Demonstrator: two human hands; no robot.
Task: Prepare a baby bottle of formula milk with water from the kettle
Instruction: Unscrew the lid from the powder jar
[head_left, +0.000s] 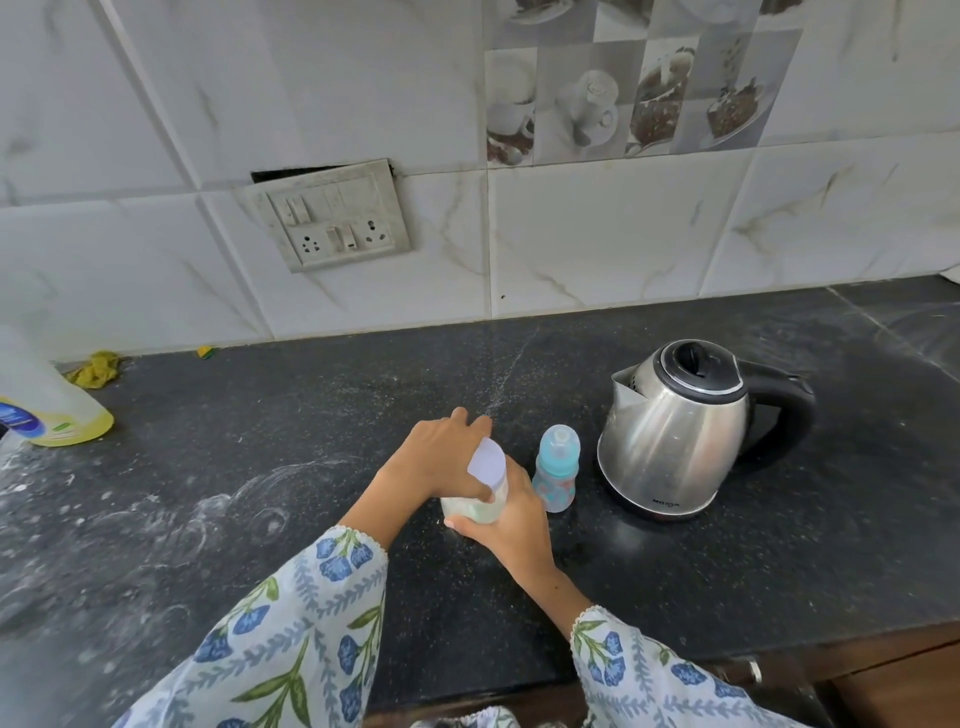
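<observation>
A clear formula container (480, 506) with pale powder inside and a lilac lid (487, 463) stands on the black counter at the middle. My left hand (441, 460) grips its top, fingers over the lid. My right hand (506, 525) is wrapped around its lower body from the right. Just to the right stands a small blue baby bottle (557, 470) with its cap on, upright and untouched. Further right sits a steel kettle (675, 431) with a black lid and handle, spout pointing left.
The black stone counter (260, 441) has white smears on its left side. A yellow-liquid plastic bottle (49, 405) stands at the far left, with a yellow cloth (96, 370) behind it. A switch and socket plate (332, 215) hangs on the tiled wall.
</observation>
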